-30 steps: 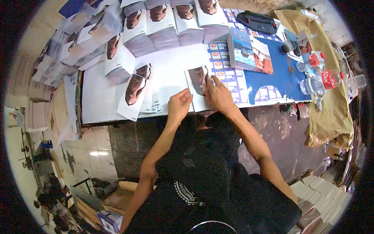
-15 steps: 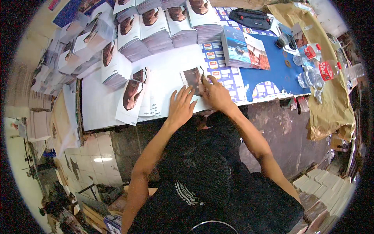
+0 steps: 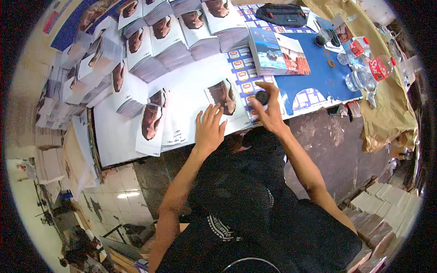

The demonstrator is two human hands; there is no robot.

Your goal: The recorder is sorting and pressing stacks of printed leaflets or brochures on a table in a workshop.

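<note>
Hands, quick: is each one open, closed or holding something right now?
Left hand: open, fingers spread, fingertips at the printed paper.
Right hand: holding a small round black object between thumb and fingers.

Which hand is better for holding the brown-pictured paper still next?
Probably the left hand: it lies spread partly over the brown-pictured paper. The right hand is off to the side, holding a small round black object.

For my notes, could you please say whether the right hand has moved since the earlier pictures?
Yes, the right hand has moved rightward relative to the thick book.
</note>
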